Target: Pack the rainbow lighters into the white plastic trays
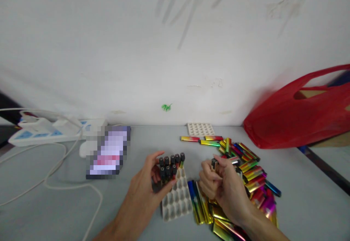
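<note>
A pale tray (pixel 177 206) with rows of holes lies on the table, its near rows bare. Upright in its far part stand several lighters (pixel 168 170), black tops up, each with a small round nozzle. My left hand (pixel 147 186) curves around this cluster from the left, thumb in front and fingers behind; my palm hides part of it. To the right, my right hand (pixel 222 186) is closed around a lighter (pixel 214 163), its black top showing above my curled fingers. Beneath and beside that hand spreads a pile of shiny metallic lighters (pixel 253 175) in gold, red, green, blue and purple.
A second holed tray (pixel 201 128) rests against the wall behind a few loose lighters (pixel 210 143). At left are a phone (pixel 109 153) with a blurred screen, a power strip (pixel 54 129) and white cables (pixel 73 187). A red bag (pixel 290 113) stands at right.
</note>
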A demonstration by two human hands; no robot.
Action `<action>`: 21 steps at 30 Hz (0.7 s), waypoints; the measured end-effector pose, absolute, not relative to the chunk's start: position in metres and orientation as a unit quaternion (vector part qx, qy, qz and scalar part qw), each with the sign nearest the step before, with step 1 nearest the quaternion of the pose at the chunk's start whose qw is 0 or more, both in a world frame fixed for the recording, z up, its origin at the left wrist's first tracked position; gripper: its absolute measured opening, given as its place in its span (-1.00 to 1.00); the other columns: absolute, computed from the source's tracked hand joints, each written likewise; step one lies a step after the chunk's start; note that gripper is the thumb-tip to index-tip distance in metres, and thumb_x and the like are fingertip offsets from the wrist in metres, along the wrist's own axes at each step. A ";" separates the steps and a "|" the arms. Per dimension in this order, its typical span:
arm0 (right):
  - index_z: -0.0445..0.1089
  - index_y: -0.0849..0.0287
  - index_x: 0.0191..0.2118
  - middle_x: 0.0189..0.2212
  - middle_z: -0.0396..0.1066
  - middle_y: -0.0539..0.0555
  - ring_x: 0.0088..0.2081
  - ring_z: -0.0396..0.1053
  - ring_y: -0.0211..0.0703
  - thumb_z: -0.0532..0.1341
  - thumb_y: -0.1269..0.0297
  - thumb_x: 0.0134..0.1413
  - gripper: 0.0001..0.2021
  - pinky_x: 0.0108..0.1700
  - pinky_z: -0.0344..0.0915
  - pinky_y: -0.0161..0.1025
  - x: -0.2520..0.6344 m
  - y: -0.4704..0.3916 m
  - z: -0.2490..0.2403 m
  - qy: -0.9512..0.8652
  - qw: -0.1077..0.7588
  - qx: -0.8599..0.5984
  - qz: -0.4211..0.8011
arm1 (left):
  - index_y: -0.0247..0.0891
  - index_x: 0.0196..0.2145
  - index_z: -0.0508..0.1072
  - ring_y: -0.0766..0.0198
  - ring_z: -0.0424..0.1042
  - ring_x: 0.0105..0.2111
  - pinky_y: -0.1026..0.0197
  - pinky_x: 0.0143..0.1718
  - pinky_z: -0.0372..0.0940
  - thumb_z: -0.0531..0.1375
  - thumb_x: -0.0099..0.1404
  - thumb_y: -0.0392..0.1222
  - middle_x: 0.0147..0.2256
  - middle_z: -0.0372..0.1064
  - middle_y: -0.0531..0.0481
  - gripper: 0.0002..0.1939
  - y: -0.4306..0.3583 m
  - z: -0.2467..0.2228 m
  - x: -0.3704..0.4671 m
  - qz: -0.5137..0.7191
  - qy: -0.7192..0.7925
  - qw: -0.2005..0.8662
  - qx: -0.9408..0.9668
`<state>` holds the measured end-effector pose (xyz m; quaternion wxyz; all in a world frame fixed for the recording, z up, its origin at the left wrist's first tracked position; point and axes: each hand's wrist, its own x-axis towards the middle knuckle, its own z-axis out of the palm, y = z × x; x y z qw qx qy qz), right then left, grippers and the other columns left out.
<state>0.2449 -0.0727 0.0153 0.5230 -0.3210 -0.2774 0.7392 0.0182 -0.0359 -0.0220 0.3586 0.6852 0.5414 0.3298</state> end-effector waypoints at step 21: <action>0.40 0.08 -0.25 -0.42 0.22 -0.05 -0.42 0.14 -0.19 0.11 -0.23 0.53 -0.51 -0.35 0.16 -0.28 0.240 -0.080 0.021 -0.429 0.518 -0.479 0.564 | -0.07 0.31 0.31 0.01 0.69 -0.11 0.03 -0.07 0.53 0.39 0.35 -0.03 0.00 0.69 -0.04 -0.35 -0.037 -0.017 0.018 0.316 0.530 0.383 0.687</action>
